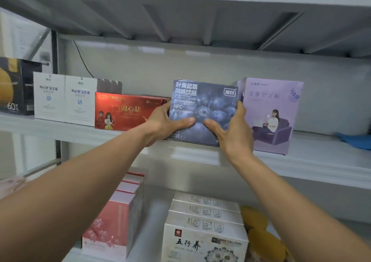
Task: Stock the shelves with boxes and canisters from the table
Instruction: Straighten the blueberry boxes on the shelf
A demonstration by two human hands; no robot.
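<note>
The dark blue blueberry-printed cardboard box (202, 109) is held upright at the front edge of the pale grey metal shelf (313, 161). It is gripped at both sides by the left hand (164, 125) and right hand (233, 131), thumbs pressed flat on its face and fingers curled round its edges. It is flanked by a flat red carton (124, 111) and a tall lilac carton (271, 119).

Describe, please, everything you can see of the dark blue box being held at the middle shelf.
The blue box is a flat carton that looks like glossy card, dark blue with blueberries and white lettering. It stands upright, slightly tilted, front toward the camera, at the front edge of the shelf, between a red box and a purple box. The left hand and right hand grip its sides, thumbs on the front.
</note>
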